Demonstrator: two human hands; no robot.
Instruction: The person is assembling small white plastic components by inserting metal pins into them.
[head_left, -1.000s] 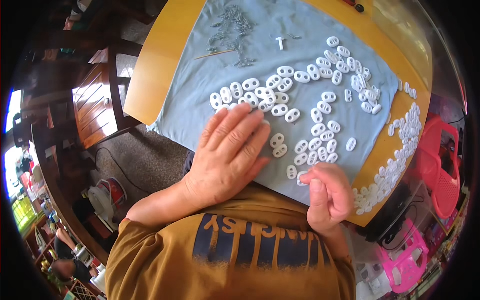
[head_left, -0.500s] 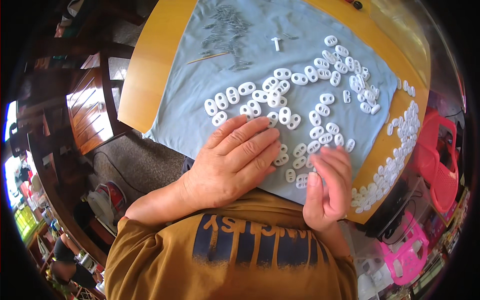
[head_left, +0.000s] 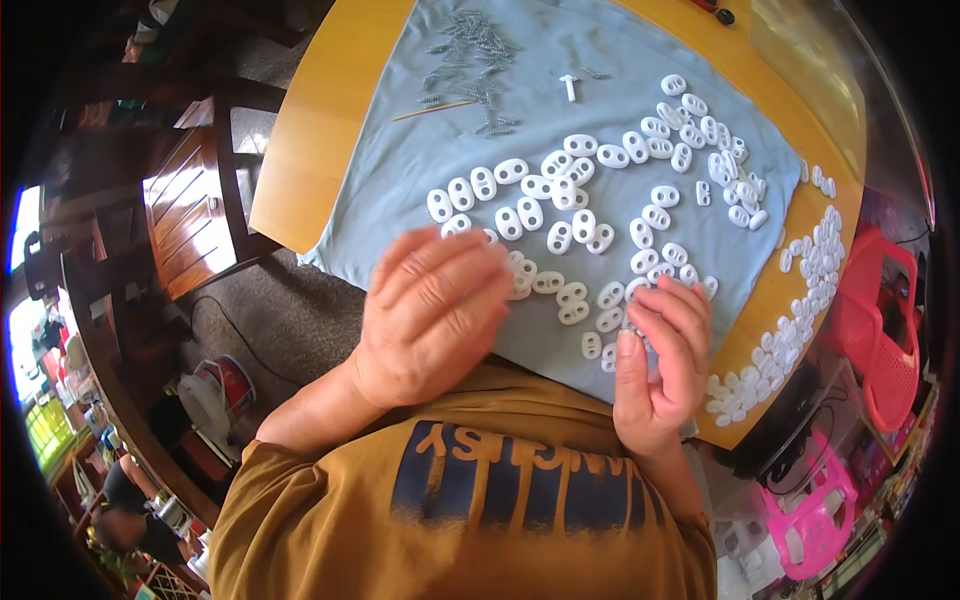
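Many small white oval plastic pieces with two holes (head_left: 583, 225) lie scattered over a light blue cloth (head_left: 380, 240). My left hand (head_left: 435, 315), back upward, is over the near left part of the cloth beside a few of these pieces. Its fingers are loosely bent and side by side, slightly blurred; the thumb is hidden. My right hand (head_left: 665, 360) is at the near right edge of the pieces, fingers curved and thumb apart. A white piece shows between its thumb and fingers, partly covered; I see no firm grip on it.
Small metal springs (head_left: 480, 60) and a thin wooden stick (head_left: 435, 110) lie at the far left of the cloth. A white T-shaped piece (head_left: 570, 87) is nearby. More white pieces (head_left: 790, 340) line the table's right edge (head_left: 850, 150). Pink plastic chairs (head_left: 880, 330) stand beyond.
My left hand has drawn back left from the middle pieces, uncovering a short row of them. My right hand has barely moved. The whole view has shifted slightly.
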